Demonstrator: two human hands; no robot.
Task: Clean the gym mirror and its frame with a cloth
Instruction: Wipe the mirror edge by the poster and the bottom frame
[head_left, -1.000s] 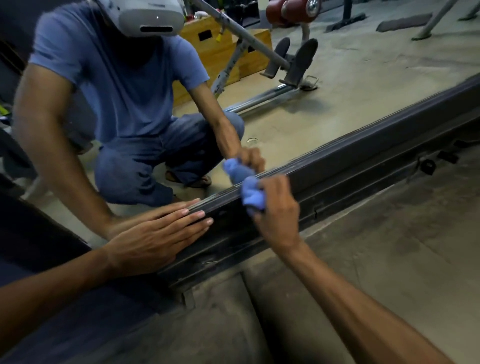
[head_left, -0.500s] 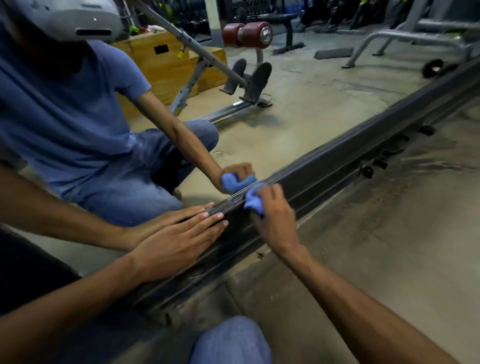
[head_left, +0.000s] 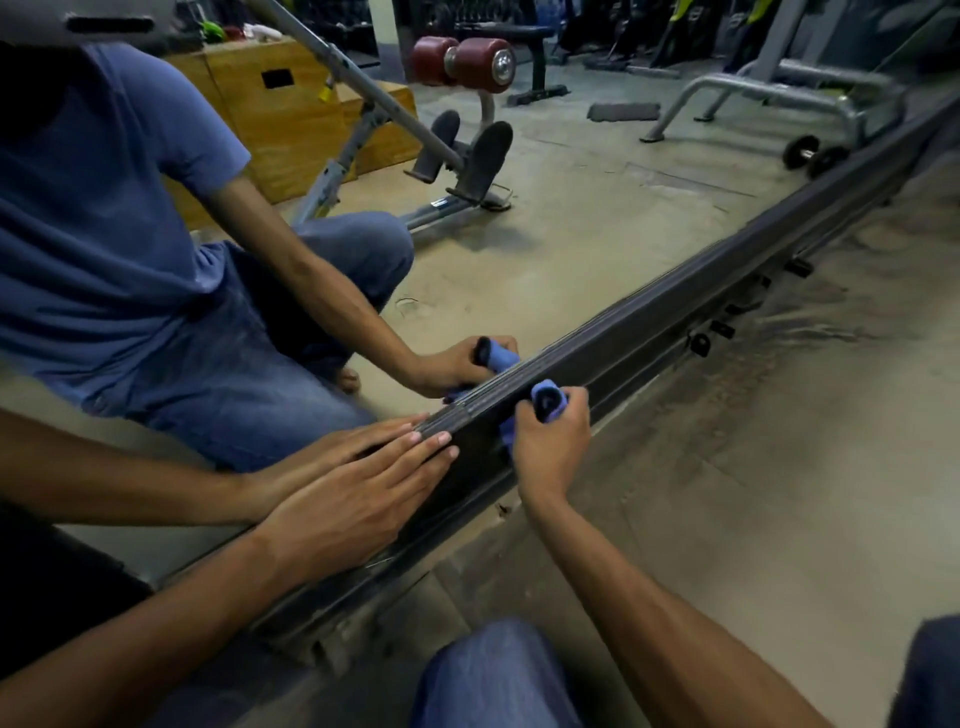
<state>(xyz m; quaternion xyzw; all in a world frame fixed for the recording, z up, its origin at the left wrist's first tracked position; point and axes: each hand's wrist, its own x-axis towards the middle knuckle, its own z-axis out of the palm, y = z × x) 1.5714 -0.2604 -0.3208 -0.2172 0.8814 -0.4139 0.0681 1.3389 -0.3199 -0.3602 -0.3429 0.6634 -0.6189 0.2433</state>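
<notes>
Nearest: a knee in blue jeans (head_left: 493, 675) at bottom centre, floor (head_left: 779, 467) dusty concrete to the R. Left hand (head_left: 353, 499) lies flat on the dark frame (head_left: 623, 348), fingers straight and together, tips at the frame's top edge where it meets the mirror (head_left: 597, 218). Right hand (head_left: 550, 447) just beside it, further along the frame, fingers curled round a bunched blue cloth (head_left: 548, 402); cloth pressed against the frame's upper face. A dark patch shows on the cloth end, poss. shadow or dirt, can't tell at this res. Frame runs diagonally from lower L to upper R; small black fittings (head_left: 711, 332) sit along its base. Mirror beyond it shows reflection of the person crouched in blue T-shirt, both hands and cloth doubled. Far refl.: wooden boxes (head_left: 275, 114), bench w/ red roller pads (head_left: 467, 62), a dumbbell (head_left: 815, 153) near the frame's far end.
</notes>
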